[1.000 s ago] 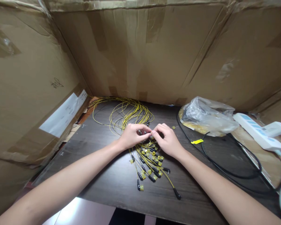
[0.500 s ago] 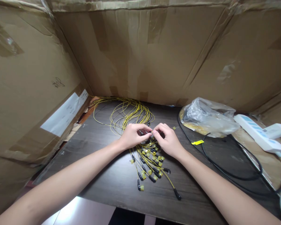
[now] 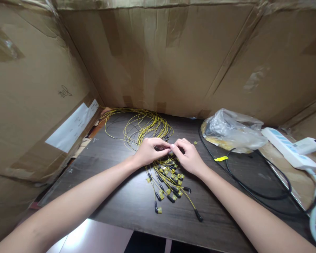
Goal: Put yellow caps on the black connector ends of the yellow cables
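Observation:
My left hand [image 3: 152, 151] and my right hand [image 3: 187, 156] meet over the dark table, thumbs and forefingers pinched together. Whatever sits between the fingertips is small and mostly hidden. Just below them lies a fanned-out bunch of thin yellow cables with black angled connectors [image 3: 171, 199]. Small translucent yellow caps [image 3: 169, 191] sit on or beside many of these connectors. Beyond my left hand, the yellow cables [image 3: 154, 123] spread in loose loops toward the back. One connector [image 3: 198, 215] lies apart from the others at the lower right.
A clear plastic bag [image 3: 231, 131] with yellowish contents lies at the back right, near a white power strip [image 3: 287, 147]. A black cable [image 3: 255, 191] with a yellow tag [image 3: 221, 159] curves across the right side. Cardboard walls [image 3: 147, 63] enclose the back and left. One loose yellow cap [image 3: 195, 143] lies right of my hands.
My hands stay pinched together in nearly the same place, with only slight finger movement. The whole view has shifted slightly; the cables and connectors lie as before.

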`<state>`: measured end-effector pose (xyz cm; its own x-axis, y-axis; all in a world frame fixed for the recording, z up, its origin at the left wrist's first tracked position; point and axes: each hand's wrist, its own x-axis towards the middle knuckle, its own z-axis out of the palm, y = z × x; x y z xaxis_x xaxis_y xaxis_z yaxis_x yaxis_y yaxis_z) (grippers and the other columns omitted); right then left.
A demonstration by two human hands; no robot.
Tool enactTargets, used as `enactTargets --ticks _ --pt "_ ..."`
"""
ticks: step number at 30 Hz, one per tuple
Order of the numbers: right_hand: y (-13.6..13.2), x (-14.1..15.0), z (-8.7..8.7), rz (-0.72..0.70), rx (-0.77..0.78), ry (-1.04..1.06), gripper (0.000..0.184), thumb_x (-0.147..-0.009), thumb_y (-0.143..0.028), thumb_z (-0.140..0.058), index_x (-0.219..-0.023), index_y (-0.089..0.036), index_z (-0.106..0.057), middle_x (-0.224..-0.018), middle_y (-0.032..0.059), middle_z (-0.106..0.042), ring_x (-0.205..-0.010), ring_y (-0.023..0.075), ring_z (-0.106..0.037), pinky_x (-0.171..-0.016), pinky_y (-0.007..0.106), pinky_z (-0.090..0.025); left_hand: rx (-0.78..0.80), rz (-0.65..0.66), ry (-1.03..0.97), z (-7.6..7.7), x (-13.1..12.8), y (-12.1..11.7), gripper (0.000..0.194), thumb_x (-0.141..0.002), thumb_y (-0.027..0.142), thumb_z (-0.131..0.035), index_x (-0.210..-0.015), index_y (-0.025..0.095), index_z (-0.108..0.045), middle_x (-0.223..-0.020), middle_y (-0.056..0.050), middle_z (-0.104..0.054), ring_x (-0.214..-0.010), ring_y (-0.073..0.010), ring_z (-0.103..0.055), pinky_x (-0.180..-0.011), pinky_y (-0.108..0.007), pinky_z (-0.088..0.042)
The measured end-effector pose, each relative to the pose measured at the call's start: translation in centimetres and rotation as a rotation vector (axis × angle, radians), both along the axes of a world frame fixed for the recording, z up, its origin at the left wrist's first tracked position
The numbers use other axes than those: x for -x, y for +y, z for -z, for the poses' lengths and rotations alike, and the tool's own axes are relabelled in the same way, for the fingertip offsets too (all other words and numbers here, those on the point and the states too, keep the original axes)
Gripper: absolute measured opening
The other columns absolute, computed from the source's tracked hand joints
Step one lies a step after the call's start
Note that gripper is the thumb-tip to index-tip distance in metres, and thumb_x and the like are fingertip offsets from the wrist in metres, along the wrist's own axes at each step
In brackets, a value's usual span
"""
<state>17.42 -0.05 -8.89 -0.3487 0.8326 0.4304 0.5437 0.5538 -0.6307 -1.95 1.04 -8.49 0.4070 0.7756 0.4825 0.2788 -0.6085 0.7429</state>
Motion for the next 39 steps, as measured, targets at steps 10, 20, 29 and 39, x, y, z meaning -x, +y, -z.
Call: enactTargets --ticks 10,20,29,39 --pt "-0.13 0.04 -0.33 -0.004 0.01 0.046 0.021 -0.094 -0.034 -0.056 -0.077 -0.022 -0.057 -0.078 0.0032 -0.061 -0.078 0.0201 -0.053 -0.073 0.035 -0.041 0.015 -0.035 0.001 -0.34 -0.16 -0.16 0.013 -0.083 0.023 -0.072 -0.089 0.013 -0.076 -0.078 -0.005 -0.075 -0.067 -0.0121 -0.067 -0.064 -0.022 -0.054" --pt "-0.07 0.01 -0.25 -0.018 0.011 0.003 0.039 -0.097 -0.037 -0.046 -0.061 -0.022 -0.041 -0.062 0.0015 -0.052 -0.07 0.0196 -0.048 -0.068 0.035 -0.036 -0.038 0.005 -0.006 -0.29 -0.1 -0.23 0.015 -0.083 0.025 -0.071 -0.088 0.012 -0.077 -0.076 -0.006 -0.074 -0.064 -0.0113 -0.065 -0.062 -0.021 -0.053" --pt "-0.11 -0.15 -0.29 -0.032 0.021 0.051 0.017 -0.093 -0.029 -0.049 -0.078 -0.022 -0.054 -0.077 0.0031 -0.06 -0.077 0.0206 -0.053 -0.072 0.035 -0.04 0.006 -0.007 -0.015 -0.26 -0.23 -0.25 0.018 -0.083 0.03 -0.072 -0.088 0.013 -0.077 -0.078 -0.006 -0.075 -0.062 -0.0109 -0.064 -0.058 -0.021 -0.051" --pt "-0.17 -0.08 -0.23 -0.003 0.002 0.013 0.023 -0.095 -0.032 -0.048 -0.075 -0.023 -0.055 -0.076 0.0032 -0.061 -0.079 0.0217 -0.051 -0.074 0.036 -0.037 0.023 -0.023 -0.001 -0.24 -0.26 -0.17 0.016 -0.082 0.026 -0.071 -0.088 0.012 -0.076 -0.077 -0.006 -0.074 -0.063 -0.0112 -0.065 -0.06 -0.021 -0.053"
